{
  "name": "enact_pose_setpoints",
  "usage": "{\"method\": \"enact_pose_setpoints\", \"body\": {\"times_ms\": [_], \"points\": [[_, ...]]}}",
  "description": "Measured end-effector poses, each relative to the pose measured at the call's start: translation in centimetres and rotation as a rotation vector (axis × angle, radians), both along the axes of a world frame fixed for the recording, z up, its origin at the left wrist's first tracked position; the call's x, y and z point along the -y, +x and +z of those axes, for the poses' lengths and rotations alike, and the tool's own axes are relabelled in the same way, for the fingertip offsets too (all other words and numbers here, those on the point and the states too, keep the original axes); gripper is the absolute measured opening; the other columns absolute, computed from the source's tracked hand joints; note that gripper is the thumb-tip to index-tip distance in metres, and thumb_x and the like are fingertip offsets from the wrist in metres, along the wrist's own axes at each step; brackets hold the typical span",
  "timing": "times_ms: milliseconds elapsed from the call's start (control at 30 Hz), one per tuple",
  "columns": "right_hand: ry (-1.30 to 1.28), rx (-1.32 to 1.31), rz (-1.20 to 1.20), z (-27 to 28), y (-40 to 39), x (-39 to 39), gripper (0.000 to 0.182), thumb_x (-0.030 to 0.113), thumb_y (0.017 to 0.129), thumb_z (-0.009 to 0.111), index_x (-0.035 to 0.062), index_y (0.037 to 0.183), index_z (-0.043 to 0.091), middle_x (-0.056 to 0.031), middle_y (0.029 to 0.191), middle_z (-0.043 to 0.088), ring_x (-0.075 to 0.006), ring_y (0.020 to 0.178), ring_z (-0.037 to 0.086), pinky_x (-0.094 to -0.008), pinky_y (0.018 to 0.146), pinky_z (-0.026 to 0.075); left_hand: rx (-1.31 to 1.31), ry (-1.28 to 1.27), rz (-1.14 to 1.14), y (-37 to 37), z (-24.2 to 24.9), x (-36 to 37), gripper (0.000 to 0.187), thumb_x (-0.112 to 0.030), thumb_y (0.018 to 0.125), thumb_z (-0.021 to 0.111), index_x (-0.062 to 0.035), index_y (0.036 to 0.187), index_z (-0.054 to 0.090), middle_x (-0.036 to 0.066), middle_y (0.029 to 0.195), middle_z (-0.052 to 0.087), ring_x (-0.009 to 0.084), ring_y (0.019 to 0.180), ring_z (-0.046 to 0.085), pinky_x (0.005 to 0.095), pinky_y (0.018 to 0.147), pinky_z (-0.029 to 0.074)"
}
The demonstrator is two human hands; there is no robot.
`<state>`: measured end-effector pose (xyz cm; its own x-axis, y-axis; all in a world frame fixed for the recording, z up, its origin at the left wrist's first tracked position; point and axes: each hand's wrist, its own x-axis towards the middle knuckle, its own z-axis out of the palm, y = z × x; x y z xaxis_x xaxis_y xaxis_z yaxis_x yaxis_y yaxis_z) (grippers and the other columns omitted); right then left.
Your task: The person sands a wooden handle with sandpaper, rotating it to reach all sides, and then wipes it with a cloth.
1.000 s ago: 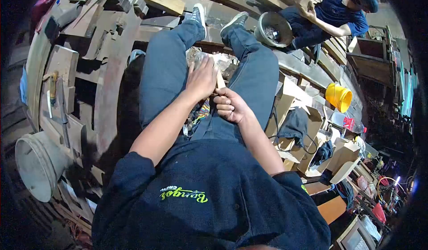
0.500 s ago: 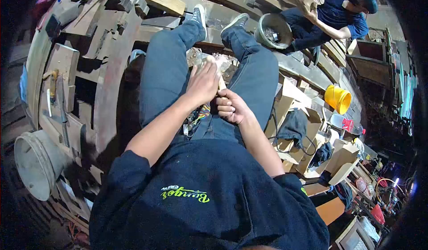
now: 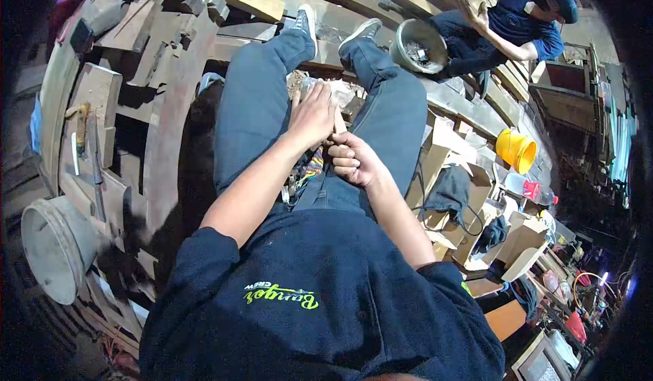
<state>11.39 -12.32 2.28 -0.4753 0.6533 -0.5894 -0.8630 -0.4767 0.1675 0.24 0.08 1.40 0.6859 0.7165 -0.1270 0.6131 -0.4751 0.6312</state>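
A pale wooden handle [image 3: 338, 124] sits between the knees, fisted by the right hand [image 3: 352, 160]; at its 11 o'clock the left hand [image 3: 313, 114], fingers together, presses down. Yellow bucket [image 3: 517, 150] at 3 o'clock

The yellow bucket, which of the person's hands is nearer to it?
Right. The right hand lies on the side of the yellow bucket; the left hand sits beyond it, farther away.
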Motion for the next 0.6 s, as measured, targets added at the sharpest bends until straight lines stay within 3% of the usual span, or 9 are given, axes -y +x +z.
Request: {"method": "enact_pose_setpoints", "body": {"times_ms": [67,133,267,400,467,533,600], "points": [[-0.015,-0.011,-0.025,-0.3,0.2,0.3,0.029,0.022,0.101,0.043,0.0120,0.073,0.045,0.0051,0.050,0.041,-0.0060,0.033,0.033,-0.0220,0.032,0.027,-0.122,-0.020,-0.089,0.1,0.8,0.0,0.050,-0.028,0.102,0.039,0.0033,0.140,0.044,0.023,0.145,0.045,0.0353,0.138,0.040,0.0524,0.114,0.026],[-0.024,0.015,0.009,0.0,0.2,0.3,0.030,0.022,0.101,0.043,0.0133,0.072,0.045,0.0057,0.048,0.040,-0.0061,0.033,0.032,-0.0218,0.032,0.028,-0.058,-0.008,-0.126,-0.7,0.8,0.9,0.049,-0.029,0.102,0.040,0.0034,0.138,0.047,0.023,0.145,0.045,0.0351,0.138,0.040,0.0506,0.115,0.026],[0.034,-0.037,0.016,-0.5,0.2,0.1,0.032,0.024,0.101,0.043,0.0105,0.072,0.047,0.0056,0.050,0.040,-0.0065,0.034,0.033,-0.0235,0.035,0.029,0.049,0.006,0.017,-0.2,-1.4,0.3,0.045,-0.026,0.097,0.048,0.0024,0.132,0.047,0.021,0.141,0.049,0.0346,0.135,0.043,0.0541,0.114,0.026],[-0.011,0.003,-0.016,-0.4,0.2,0.5,0.030,0.023,0.101,0.043,0.0122,0.073,0.046,0.0056,0.051,0.041,-0.0055,0.033,0.031,-0.0222,0.033,0.028,-0.058,0.027,-0.099,-0.3,0.7,0.9,0.050,-0.028,0.101,0.041,0.0057,0.138,0.045,0.027,0.145,0.044,0.0360,0.138,0.040,0.0519,0.115,0.025],[-0.015,-0.001,-0.024,-0.6,0.4,0.4,0.029,0.023,0.101,0.042,0.0118,0.074,0.046,0.0058,0.051,0.041,-0.0056,0.033,0.032,-0.0224,0.032,0.028,-0.074,-0.020,-0.136,-0.8,1.3,1.7,0.049,-0.028,0.101,0.041,0.0036,0.138,0.046,0.024,0.145,0.045,0.0344,0.139,0.040,0.0527,0.116,0.023],[-0.046,0.028,-0.049,0.1,0.2,0.3,0.028,0.023,0.101,0.042,0.0113,0.075,0.047,0.0057,0.050,0.041,-0.0058,0.033,0.033,-0.0228,0.032,0.029,-0.020,0.019,-0.089,-0.8,0.2,1.6,0.048,-0.029,0.102,0.039,0.0012,0.138,0.048,0.022,0.147,0.044,0.0336,0.140,0.038,0.0524,0.116,0.023],[0.050,-0.026,-0.022,-0.6,0.1,0.3,0.027,0.022,0.101,0.043,0.0113,0.076,0.047,0.0053,0.051,0.042,-0.0056,0.033,0.033,-0.0231,0.031,0.029,0.049,0.045,-0.007,0.0,-0.6,0.7,0.046,-0.028,0.098,0.045,0.0034,0.132,0.049,0.023,0.143,0.047,0.0363,0.136,0.042,0.0536,0.114,0.025]]}}
